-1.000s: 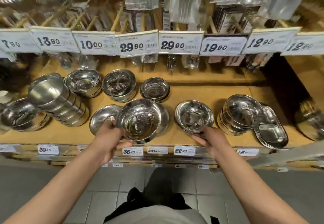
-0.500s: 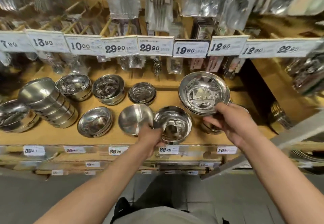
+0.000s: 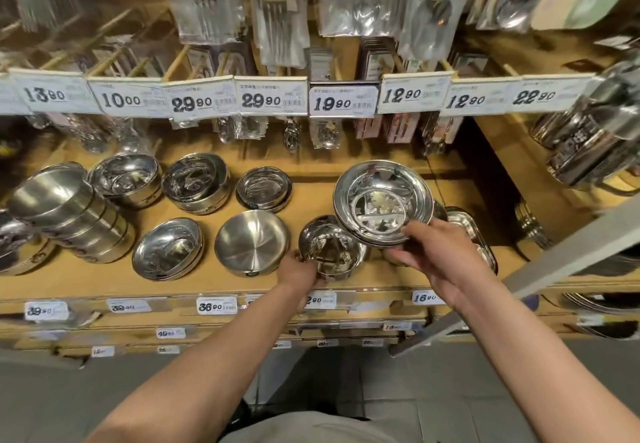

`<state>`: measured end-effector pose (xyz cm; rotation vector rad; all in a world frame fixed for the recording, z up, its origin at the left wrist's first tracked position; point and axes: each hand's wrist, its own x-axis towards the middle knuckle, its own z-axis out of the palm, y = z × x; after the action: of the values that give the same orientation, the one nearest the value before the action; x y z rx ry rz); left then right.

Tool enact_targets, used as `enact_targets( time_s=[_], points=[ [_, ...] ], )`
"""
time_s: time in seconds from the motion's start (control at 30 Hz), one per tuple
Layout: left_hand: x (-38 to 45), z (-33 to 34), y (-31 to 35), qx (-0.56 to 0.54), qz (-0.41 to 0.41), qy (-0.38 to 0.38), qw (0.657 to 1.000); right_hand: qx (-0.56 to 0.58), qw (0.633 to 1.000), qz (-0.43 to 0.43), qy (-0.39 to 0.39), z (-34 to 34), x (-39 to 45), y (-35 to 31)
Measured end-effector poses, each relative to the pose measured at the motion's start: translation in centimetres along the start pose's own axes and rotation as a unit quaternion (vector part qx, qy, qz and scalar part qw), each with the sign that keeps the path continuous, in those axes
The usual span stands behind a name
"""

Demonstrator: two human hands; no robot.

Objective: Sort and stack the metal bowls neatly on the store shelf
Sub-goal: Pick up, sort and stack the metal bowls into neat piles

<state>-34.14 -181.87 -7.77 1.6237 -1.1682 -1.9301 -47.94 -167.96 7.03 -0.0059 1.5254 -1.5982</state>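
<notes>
Holding the wide bowl (image 3: 382, 200) tilted over the right end of the shelf (image 3: 311, 196), your right hand (image 3: 438, 255) had its fingers clamped on the near rim, having carried it across from the middle in the last second, which suggested it belonged with the stack half hidden under it. Your left hand (image 3: 299, 271) had shifted to the small deep bowl (image 3: 329, 248) at the front edge, its fingers curled on the bowl's near side. No bowl held anything but other bowls: nested stacks stood along the back row (image 3: 195, 183), and a tall stack (image 3: 69, 210) leaned at the left.
</notes>
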Motion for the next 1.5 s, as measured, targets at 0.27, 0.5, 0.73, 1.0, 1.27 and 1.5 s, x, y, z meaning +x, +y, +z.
enact_targets(
  time_s=[0.27, 0.5, 0.73, 1.0, 1.27, 1.5],
  points=[
    [-2.3, -3.0, 2.4, 0.112, 0.066, -0.043, 0.991, -0.019, 0.999, 0.019, -0.026, 1.5, 0.4, 0.3],
    [-5.2, -10.9, 10.5, -0.017, 0.064, -0.108, 0.992, -0.109, 0.984, 0.069, -0.126, 6.4, 1.4, 1.7],
    [-6.2, -17.1, 11.2, 0.013, 0.057, -0.044, 0.997, -0.215, 0.955, 0.116, -0.167, 14.4, 1.8, 4.2],
    [-5.6, -22.6, 12.0, -0.064, 0.061, -0.059, 0.994, -0.246, 0.948, 0.108, -0.171, 21.6, 1.3, 6.4],
    [-2.7, -27.9, 13.7, -0.150, 0.040, -0.171, 0.973, -0.219, 0.950, 0.138, -0.176, 26.3, 0.7, 6.2],
    [-0.2, -30.5, 14.5, -0.121, 0.044, -0.213, 0.968, -0.181, 0.958, 0.134, -0.179, 27.7, 0.2, 7.2]
  ],
)
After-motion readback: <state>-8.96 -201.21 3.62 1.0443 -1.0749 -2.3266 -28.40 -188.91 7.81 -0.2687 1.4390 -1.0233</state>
